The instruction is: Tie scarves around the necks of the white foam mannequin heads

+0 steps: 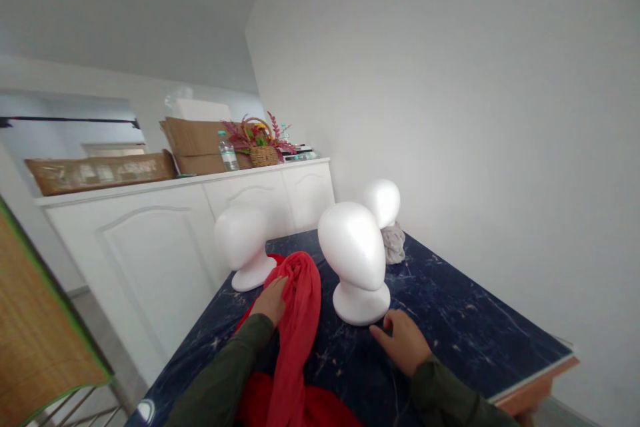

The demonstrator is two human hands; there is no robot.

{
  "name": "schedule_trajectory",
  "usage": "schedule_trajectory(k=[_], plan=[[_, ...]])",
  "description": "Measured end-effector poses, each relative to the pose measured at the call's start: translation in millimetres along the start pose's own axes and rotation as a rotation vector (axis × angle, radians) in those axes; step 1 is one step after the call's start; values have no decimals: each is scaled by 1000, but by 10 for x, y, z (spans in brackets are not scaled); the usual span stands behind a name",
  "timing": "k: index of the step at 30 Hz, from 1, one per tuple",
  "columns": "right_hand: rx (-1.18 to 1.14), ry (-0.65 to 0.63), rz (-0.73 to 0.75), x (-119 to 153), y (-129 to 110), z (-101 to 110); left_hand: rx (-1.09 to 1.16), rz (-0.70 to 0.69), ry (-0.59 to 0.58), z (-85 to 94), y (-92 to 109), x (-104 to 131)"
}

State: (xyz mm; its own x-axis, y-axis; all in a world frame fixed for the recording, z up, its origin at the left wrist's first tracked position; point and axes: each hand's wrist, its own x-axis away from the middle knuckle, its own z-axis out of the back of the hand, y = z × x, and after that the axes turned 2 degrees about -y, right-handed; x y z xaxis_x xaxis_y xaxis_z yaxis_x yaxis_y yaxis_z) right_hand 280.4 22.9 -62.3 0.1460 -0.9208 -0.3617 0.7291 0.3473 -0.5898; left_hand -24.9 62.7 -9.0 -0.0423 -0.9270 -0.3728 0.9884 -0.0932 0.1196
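Both hands: left (271, 300) on red scarf (299, 320), right (403, 341) beside.

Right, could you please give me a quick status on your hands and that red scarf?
Left hand on red scarf, grip unclear. Right hand open on table beside nearest foam head. Nothing in the way.

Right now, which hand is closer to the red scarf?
Left. The left hand rests right on the red scarf, gripping its bunched edge. The right hand lies apart on the table, by the middle foam head.
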Motion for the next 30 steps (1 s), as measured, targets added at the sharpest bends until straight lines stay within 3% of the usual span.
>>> schedule_trajectory(k=[3,6,10,13,15,19,22,24,27,30], plan=[[58,150,-27,-356,208,9,55,-34,27,-66,165,97],[27,161,12,-617,190,-161,151,-98,-1,-157,473,124],[-89,218,81,-766,106,-383,462,-184,-137,-285,875,35],[-155,304,209,-770,78,-402,703,-266,-101,-361,1040,-80],[-180,324,308,-738,50,-354,803,-232,-24,-399,1087,-149],[-162,264,496,-625,-66,-219,766,-37,88,-395,1068,-193],[-149,180,606,-549,-140,-162,760,105,143,-296,891,-104],[-168,156,593,-536,-141,-168,749,201,165,-207,621,24],[-223,141,443,-597,-60,-240,596,342,261,-82,-52,308],[-307,157,234,-719,71,-352,315,319,411,32,-835,626]])
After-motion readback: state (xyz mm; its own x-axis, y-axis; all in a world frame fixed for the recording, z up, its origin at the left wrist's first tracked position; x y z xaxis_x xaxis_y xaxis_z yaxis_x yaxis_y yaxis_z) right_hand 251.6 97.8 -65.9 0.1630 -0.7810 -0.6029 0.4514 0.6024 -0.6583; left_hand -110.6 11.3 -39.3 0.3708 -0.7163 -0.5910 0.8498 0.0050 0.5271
